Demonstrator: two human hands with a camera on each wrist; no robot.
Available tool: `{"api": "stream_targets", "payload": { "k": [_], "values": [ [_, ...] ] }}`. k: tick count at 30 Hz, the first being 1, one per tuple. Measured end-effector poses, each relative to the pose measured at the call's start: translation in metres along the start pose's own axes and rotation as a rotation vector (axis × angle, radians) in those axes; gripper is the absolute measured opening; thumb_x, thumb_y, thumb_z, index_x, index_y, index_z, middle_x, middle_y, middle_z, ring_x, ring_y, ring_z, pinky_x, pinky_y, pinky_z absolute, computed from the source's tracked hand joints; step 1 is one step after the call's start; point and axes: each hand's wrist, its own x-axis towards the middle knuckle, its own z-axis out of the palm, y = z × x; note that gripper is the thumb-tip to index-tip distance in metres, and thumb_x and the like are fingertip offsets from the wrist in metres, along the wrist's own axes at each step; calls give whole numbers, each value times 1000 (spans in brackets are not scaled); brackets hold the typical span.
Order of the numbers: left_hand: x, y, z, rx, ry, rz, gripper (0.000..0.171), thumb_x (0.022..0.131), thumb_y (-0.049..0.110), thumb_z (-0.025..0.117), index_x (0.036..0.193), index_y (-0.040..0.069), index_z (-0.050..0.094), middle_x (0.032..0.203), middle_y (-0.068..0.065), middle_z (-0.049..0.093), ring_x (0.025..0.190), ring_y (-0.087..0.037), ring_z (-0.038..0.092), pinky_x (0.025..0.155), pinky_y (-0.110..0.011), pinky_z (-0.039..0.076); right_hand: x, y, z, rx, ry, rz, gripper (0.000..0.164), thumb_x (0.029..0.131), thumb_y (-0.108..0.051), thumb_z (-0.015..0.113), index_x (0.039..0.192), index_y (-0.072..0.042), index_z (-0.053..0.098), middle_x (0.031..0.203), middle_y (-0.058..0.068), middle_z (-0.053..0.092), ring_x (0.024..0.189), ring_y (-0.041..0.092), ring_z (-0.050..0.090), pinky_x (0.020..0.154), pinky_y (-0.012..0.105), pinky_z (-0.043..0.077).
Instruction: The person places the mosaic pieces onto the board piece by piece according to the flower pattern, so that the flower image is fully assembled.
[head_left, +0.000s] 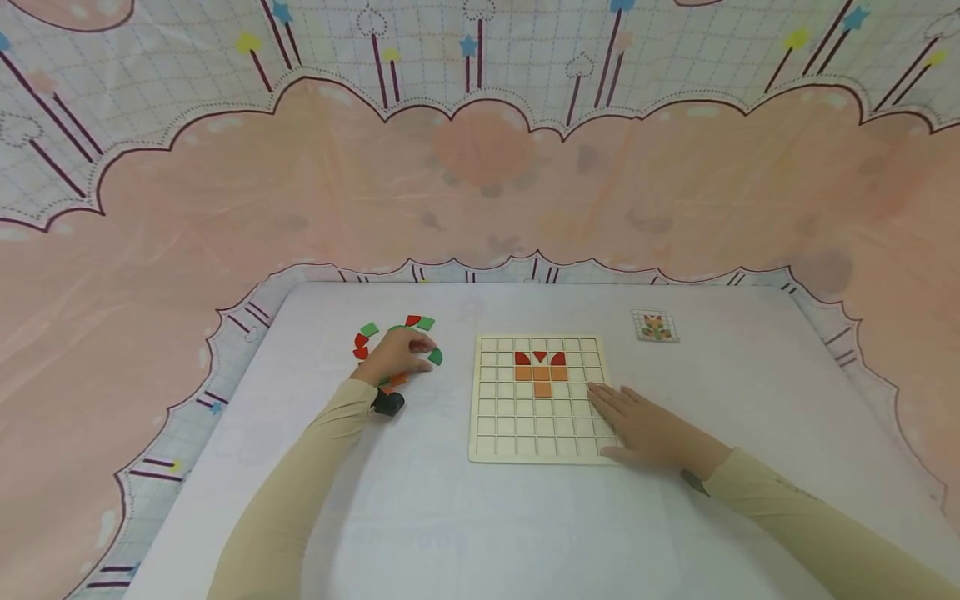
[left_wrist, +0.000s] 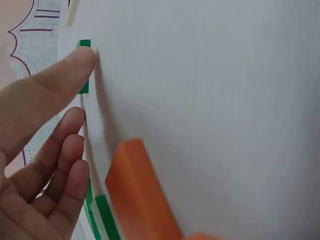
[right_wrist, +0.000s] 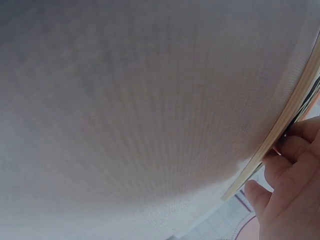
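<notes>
My left hand (head_left: 396, 353) is over the loose pieces left of the board, with a green quarter-circle piece (head_left: 436, 357) pinched at its thumb and fingertips. In the left wrist view, the thumb covers the middle of that green piece (left_wrist: 84, 86), and the other fingers bend below. My right hand (head_left: 645, 427) rests with its fingers extended on the right edge of the wooden grid board (head_left: 498, 425). The board bears red pieces (head_left: 558, 359) in its second row, with orange squares (head_left: 542, 389) beneath them. In the right wrist view, the fingers (right_wrist: 280, 170) touch the board's side (right_wrist: 272, 135).
Red pieces (head_left: 361, 352), green pieces (head_left: 369, 329) and orange pieces (head_left: 399, 379) lie around the left hand, partly hidden by it. A small pattern card (head_left: 655, 326) showing a flower lies at the back right of the white table (head_left: 480, 533). Patterned cloth (head_left: 480, 200) hangs behind.
</notes>
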Motion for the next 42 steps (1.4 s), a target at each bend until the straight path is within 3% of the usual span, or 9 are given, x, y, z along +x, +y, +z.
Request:
{"api": "stream_targets", "payload": {
  "k": [7,19,35,42],
  "values": [
    [6,2,6,24,9,40,33,75,11,78,106,3,68,101,-11,67,95,-23,60,89,-38,49,1,2,1,-11,-8,-3,81,92,-52,47,149,-3,20,157,12,18,145,28,20,116,47,21],
    [9,2,9,17,25,-56,30,78,12,76,106,3,69,101,-11,67,93,-22,57,89,-36,49,0,1,-1,0,-2,-6,80,92,-51,48,149,-1,20,157,13,19,144,29,20,116,47,21],
    [5,9,12,-6,67,-65,29,78,9,75,105,2,70,102,-12,67,94,-24,57,91,-38,49,0,1,-1,1,-2,-8,81,92,-53,47,149,-2,21,157,12,19,144,29,20,116,47,20],
    [7,7,15,-8,36,-75,31,78,9,75,109,4,69,107,-12,67,97,-24,57,93,-39,48,0,0,0,13,-4,-6,81,92,-52,48,149,-2,20,157,12,19,144,29,20,116,48,21]
  ]
}}
